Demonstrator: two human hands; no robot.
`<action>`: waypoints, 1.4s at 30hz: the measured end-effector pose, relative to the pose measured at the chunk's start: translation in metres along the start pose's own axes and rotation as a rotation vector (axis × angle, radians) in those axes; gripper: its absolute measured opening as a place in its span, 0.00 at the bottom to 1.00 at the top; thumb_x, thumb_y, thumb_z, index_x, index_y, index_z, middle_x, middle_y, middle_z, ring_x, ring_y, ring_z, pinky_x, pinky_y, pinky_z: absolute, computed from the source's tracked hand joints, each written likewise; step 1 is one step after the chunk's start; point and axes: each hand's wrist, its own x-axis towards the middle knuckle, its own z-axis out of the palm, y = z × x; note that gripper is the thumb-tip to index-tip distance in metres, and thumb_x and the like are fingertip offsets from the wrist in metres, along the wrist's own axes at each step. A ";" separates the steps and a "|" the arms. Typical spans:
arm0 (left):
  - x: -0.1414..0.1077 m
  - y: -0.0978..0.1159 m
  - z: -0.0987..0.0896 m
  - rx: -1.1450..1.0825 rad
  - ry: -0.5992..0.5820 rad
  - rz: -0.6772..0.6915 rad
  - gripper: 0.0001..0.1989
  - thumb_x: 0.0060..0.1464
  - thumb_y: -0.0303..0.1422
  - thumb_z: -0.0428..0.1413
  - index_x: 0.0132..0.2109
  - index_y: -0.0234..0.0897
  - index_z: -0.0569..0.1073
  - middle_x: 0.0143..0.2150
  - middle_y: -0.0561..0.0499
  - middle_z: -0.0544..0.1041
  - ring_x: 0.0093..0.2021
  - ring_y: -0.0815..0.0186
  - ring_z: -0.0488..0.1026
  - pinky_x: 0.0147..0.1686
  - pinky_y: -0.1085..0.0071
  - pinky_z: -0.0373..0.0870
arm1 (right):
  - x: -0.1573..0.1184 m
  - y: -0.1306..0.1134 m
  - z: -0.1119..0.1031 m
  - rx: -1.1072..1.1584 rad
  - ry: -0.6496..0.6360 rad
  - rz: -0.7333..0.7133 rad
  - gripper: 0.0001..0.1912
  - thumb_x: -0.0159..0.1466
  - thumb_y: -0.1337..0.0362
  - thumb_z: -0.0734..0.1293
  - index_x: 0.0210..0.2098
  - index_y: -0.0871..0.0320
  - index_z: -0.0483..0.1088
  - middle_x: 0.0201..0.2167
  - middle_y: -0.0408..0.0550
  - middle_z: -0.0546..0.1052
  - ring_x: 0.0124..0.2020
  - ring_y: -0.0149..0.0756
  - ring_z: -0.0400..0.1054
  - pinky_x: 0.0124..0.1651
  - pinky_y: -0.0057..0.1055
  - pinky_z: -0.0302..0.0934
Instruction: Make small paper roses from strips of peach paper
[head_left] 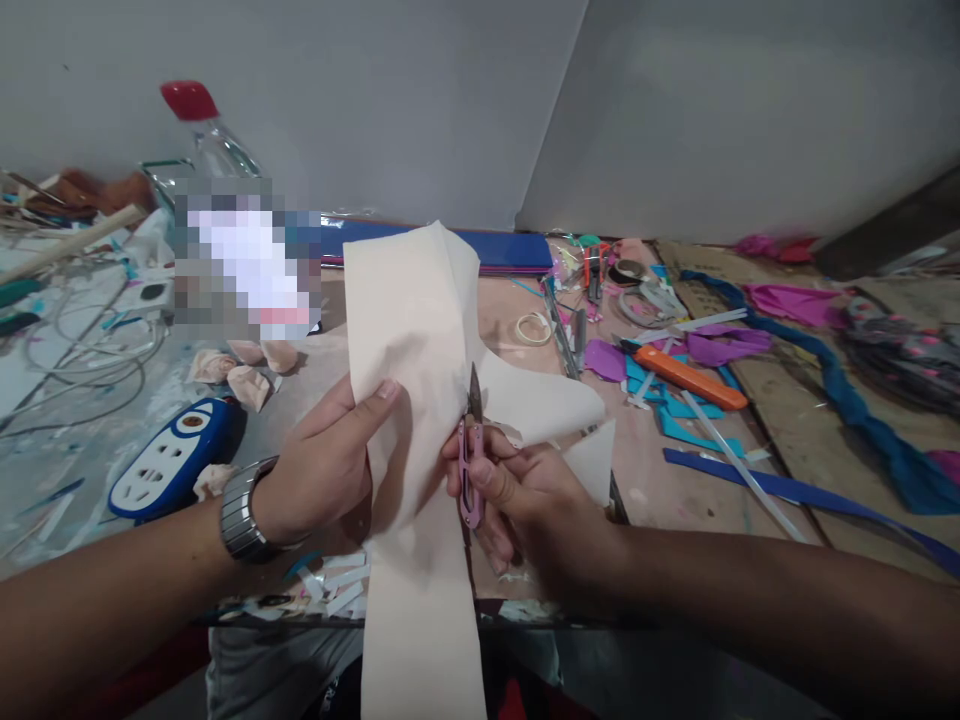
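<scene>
A long cream piece of fabric hangs over the table's front edge, its upper part raised. My left hand grips its left side, thumb on top and the other fingers hidden behind. In my right hand is a pair of small pink thread snips, dark blades pointing up at the fabric's right edge. The blade tips touch or lie very near that edge; I cannot tell if they are cutting. Behind my right hand, a cream flap spreads out to the right.
A blue and white power strip and crumpled beige scraps lie left. At right are an orange utility knife, a tape roll, blue strips and purple scraps. A red-capped bottle stands at the back.
</scene>
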 end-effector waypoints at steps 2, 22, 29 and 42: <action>0.000 0.000 -0.001 0.014 0.005 0.001 0.26 0.59 0.36 0.63 0.64 0.43 0.74 0.59 0.47 0.80 0.65 0.52 0.72 0.69 0.54 0.64 | 0.000 0.000 0.000 0.002 -0.005 0.000 0.16 0.67 0.53 0.73 0.44 0.59 0.73 0.31 0.39 0.74 0.12 0.17 0.62 0.15 0.17 0.59; 0.000 0.004 0.000 0.022 0.031 -0.030 0.24 0.61 0.36 0.61 0.63 0.43 0.74 0.56 0.47 0.82 0.61 0.51 0.76 0.64 0.52 0.69 | -0.002 0.003 0.001 -0.004 0.012 0.008 0.17 0.67 0.51 0.72 0.45 0.58 0.72 0.31 0.40 0.75 0.11 0.18 0.59 0.14 0.19 0.57; 0.000 0.002 0.000 0.028 0.005 -0.001 0.24 0.61 0.36 0.61 0.64 0.43 0.73 0.58 0.47 0.81 0.62 0.51 0.74 0.65 0.54 0.68 | -0.001 0.002 0.000 -0.031 0.039 0.008 0.18 0.66 0.50 0.73 0.44 0.59 0.72 0.30 0.40 0.76 0.11 0.19 0.59 0.13 0.19 0.55; -0.002 -0.003 -0.005 0.042 -0.024 -0.026 0.25 0.63 0.38 0.60 0.66 0.43 0.71 0.58 0.46 0.80 0.60 0.53 0.76 0.63 0.55 0.70 | -0.001 0.001 0.002 -0.005 0.033 -0.016 0.19 0.66 0.50 0.73 0.45 0.58 0.73 0.30 0.39 0.74 0.12 0.19 0.59 0.14 0.20 0.56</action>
